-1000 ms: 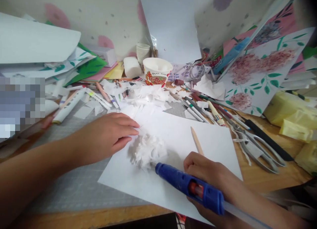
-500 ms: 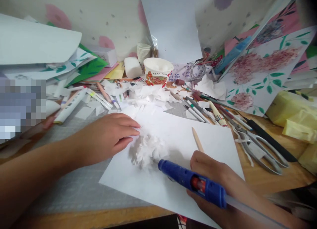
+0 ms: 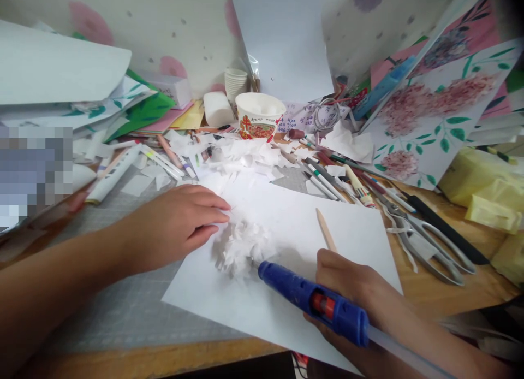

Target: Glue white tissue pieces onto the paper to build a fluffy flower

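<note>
Glue gun [image 3: 301,292] shifted slightly forward, clasped in right hand [image 3: 347,280]; left hand [image 3: 180,220] loosely spread beside paper ruffle [image 3: 242,245].

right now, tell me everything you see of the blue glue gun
The blue glue gun is a plastic-looking tube with a metallic-looking nozzle, a window showing red inside, and a translucent stick running out the back. The right hand grips it, handle hidden. It slants above the white sheet, nozzle aimed at the fluffy white paper cluster; whether it touches cannot be told.
</note>
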A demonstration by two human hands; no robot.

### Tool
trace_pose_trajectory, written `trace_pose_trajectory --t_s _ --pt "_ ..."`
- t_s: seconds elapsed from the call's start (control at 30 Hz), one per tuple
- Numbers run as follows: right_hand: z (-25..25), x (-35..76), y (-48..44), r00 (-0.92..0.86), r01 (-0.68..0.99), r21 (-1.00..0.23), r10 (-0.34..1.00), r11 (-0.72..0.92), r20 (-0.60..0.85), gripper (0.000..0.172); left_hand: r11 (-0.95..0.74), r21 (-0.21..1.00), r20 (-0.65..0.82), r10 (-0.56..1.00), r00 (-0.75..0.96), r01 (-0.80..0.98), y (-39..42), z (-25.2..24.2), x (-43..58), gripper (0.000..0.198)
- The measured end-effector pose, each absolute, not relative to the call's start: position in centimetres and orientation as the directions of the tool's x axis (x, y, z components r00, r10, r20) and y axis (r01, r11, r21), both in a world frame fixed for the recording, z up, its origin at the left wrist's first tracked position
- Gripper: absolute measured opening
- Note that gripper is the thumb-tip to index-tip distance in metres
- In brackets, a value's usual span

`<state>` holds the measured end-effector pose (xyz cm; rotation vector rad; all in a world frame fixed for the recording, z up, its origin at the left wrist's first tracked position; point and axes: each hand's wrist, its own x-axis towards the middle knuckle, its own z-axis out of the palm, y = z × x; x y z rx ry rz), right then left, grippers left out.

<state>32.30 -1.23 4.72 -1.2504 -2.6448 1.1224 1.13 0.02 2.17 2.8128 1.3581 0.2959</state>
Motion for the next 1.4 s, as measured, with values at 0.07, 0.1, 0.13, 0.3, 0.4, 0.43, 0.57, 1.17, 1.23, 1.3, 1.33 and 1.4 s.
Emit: trace_pose_trajectory --t_s 0.07,0.1,0.13,0.3,0.4,0.43,0.57,1.17,1.23,1.3,1.33,1.4 --pt "4.7 32.4 -1.1 -0.693 0.674 -0.593 0.656 0.441 -0.300 0.013 -0.626 0.089 0.164 0.777 0.608 0.775 0.0 2.2 1.1 0.027" --pt "4.6 32.4 -1.1 -0.698 0.672 -0.587 0.650 0.451 -0.300 0.014 -0.626 0.091 0.164 0.777 0.608 0.775 0.0 2.2 1.1 0.027" --pt "4.6 32.5 -1.1 -0.697 0.670 -0.584 0.660 0.458 -0.282 0.014 -0.625 0.092 0.165 0.777 0.607 0.775 -0.1 2.2 1.1 0.027" --pt "4.4 32.5 -1.1 -0.679 0.684 -0.569 0.684 0.457 -0.267 0.015 -0.619 0.104 0.172 0.782 0.599 0.779 -0.1 2.1 1.0 0.026" --pt "4.6 32.6 -1.1 -0.700 0.672 -0.568 0.658 0.474 -0.279 0.015 -0.618 0.109 0.176 0.783 0.597 0.778 -0.1 2.1 1.1 0.026" --pt "4.7 32.6 -1.1 -0.700 0.671 -0.570 0.658 0.474 -0.277 0.014 -0.617 0.109 0.174 0.784 0.596 0.779 -0.1 2.1 1.1 0.026" --pt "4.8 32.7 -1.1 -0.700 0.658 -0.588 0.669 0.470 -0.249 0.011 -0.612 0.104 0.157 0.789 0.594 0.784 0.0 2.2 1.1 0.026" --pt "4.4 33.2 -1.1 -0.701 0.683 -0.515 0.663 0.518 -0.263 0.019 -0.622 0.096 0.162 0.780 0.605 0.777 0.0 2.1 1.1 0.026" --pt "4.1 33.3 -1.0 -0.703 0.676 -0.512 0.672 0.531 -0.232 0.021 -0.623 0.102 0.169 0.779 0.603 0.776 -0.1 2.1 1.1 0.026" --pt "4.0 33.3 -0.9 -0.710 0.660 -0.538 0.668 0.524 -0.221 0.018 -0.621 0.108 0.177 0.780 0.600 0.776 -0.1 2.1 1.1 0.026" --pt "4.0 33.3 -0.8 -0.714 0.652 -0.554 0.665 0.518 -0.217 0.015 -0.620 0.112 0.182 0.781 0.598 0.776 -0.1 2.0 1.1 0.025" --pt "3.9 33.2 -0.7 -0.717 0.642 -0.571 0.664 0.511 -0.211 0.010 -0.620 0.116 0.193 0.780 0.595 0.776 -0.1 1.9 1.0 0.025"
